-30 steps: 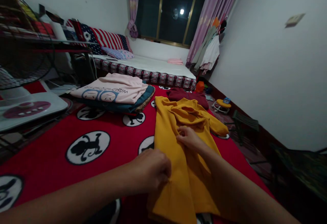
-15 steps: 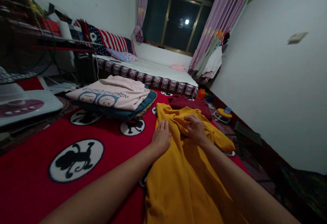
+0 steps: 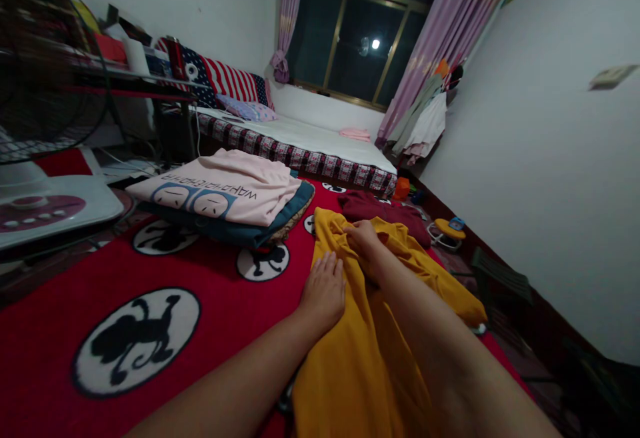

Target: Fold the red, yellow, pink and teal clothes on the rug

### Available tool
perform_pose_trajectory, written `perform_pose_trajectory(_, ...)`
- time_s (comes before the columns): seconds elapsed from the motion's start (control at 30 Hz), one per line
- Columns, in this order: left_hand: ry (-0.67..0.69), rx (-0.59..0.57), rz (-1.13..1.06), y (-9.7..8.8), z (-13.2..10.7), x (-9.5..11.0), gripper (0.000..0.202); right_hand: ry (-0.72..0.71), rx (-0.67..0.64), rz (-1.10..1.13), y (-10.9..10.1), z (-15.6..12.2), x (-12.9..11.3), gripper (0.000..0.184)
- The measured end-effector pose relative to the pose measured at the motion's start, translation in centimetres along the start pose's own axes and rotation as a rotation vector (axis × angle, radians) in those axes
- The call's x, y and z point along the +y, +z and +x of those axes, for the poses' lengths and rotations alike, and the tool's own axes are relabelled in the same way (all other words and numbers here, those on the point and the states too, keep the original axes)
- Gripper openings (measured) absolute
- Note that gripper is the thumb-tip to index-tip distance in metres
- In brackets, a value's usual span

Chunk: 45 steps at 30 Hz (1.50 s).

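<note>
A mustard-yellow garment (image 3: 350,365) lies lengthwise in front of me, with what looks like a sleeve spread to the right. My left hand (image 3: 325,291) rests flat on its left edge, fingers stretched out. Farther up, my right hand (image 3: 366,238) is closed on a fold of the yellow cloth near the garment's far end; its fingertips are partly hidden. Just beyond lies a dark red garment (image 3: 383,215). To the left sits a stack of folded clothes, topped by a pale pink shirt (image 3: 235,181) with a printed front.
A red blanket (image 3: 225,331) with round monkey prints lies beneath the clothes. On the left are a fan (image 3: 50,105) and a cluttered table (image 3: 145,85). Behind stands a bed (image 3: 300,135) under a window. A small yellow stool (image 3: 449,228) is near the right wall.
My right hand has moved left across the yellow garment, drawing some cloth with it. My left hand stays flat at the left edge. The view has shifted slightly.
</note>
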<state>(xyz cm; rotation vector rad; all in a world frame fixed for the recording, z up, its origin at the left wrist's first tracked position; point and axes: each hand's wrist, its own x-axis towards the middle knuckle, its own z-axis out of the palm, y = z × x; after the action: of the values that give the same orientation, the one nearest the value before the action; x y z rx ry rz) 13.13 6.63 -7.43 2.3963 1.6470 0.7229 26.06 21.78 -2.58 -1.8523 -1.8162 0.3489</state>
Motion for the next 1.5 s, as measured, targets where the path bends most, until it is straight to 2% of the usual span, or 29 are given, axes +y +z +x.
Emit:
perform_pose_trajectory(0.17,0.039,0.027,0.018,0.3,-0.1,0.0,0.052,0.035,0.286,-0.083,-0.2,-0.8,0.7,0.035)
perform_pose_trajectory(0.23,0.06,0.019,0.041,0.7,0.0,-0.1,0.052,0.017,0.326,-0.211,-0.4,-1.3,0.8,0.033)
perform_pose_trajectory(0.3,0.066,0.019,0.063,1.0,0.1,-0.2,0.052,-0.048,0.334,-0.351,-0.5,-1.7,0.3,0.033)
perform_pose_trajectory(0.4,0.066,0.029,0.085,1.1,0.1,-0.1,0.052,-0.279,0.409,-0.414,-0.4,-2.1,-1.3,0.029)
perform_pose_trajectory(0.47,0.068,0.028,0.086,0.9,0.1,0.0,0.052,-0.461,0.334,-0.345,0.1,-2.1,-2.2,0.024)
perform_pose_trajectory(0.53,0.06,0.021,0.072,0.5,0.1,0.0,0.052,-0.556,0.149,-0.265,0.8,-1.8,-2.4,0.022)
perform_pose_trajectory(0.63,0.027,-0.035,0.049,-0.1,0.5,-0.4,0.055,-0.467,-0.027,-0.186,1.7,-1.0,-1.4,0.022)
perform_pose_trajectory(0.7,0.014,-0.105,0.041,-0.7,0.9,-1.0,0.059,-0.389,-0.071,-0.158,1.6,-0.7,-0.7,0.023)
perform_pose_trajectory(0.77,0.034,-0.176,0.035,-1.3,1.2,-1.5,0.062,-0.396,-0.068,-0.135,0.9,-1.3,0.0,0.026)
perform_pose_trajectory(0.83,0.066,-0.218,0.039,-1.8,1.4,-1.9,0.064,-0.477,0.011,-0.105,-0.5,-3.2,0.5,0.03)
perform_pose_trajectory(0.93,0.08,-0.231,0.053,-2.1,1.4,-2.1,0.063,-0.667,0.072,-0.041,-3.0,-7.9,1.5,0.03)
perform_pose_trajectory(1.03,0.075,-0.227,0.044,-1.9,1.4,-2.0,0.063,-0.827,-0.05,-0.045,-5.2,-13.3,3.1,0.031)
perform_pose_trajectory(1.1,0.073,-0.213,0.035,-1.6,1.4,-2.1,0.063,-0.865,-0.117,-0.08,-6.0,-16.3,4.3,0.033)
perform_pose_trajectory(1.17,0.077,-0.195,0.028,-1.5,1.5,-2.2,0.063,-0.828,-0.117,-0.09,-6.3,-18.3,5.3,0.031)
perform_pose_trajectory(1.3,0.105,-0.159,0.007,-1.6,1.3,-2.5,0.059,-0.6,-0.021,-0.029,-6.0,-20.5,5.8,0.024)
perform_pose_trajectory(1.4,0.137,-0.075,-0.009,-1.9,1.0,-2.4,0.052,-0.378,0.028,0.125,-5.4,-21.0,5.3,0.022)
perform_pose_trajectory(1.5,0.215,0.004,-0.031,-2.0,0.8,-2.2,0.039,-0.057,0.0,0.431,-4.5,-20.6,4.4,0.022)
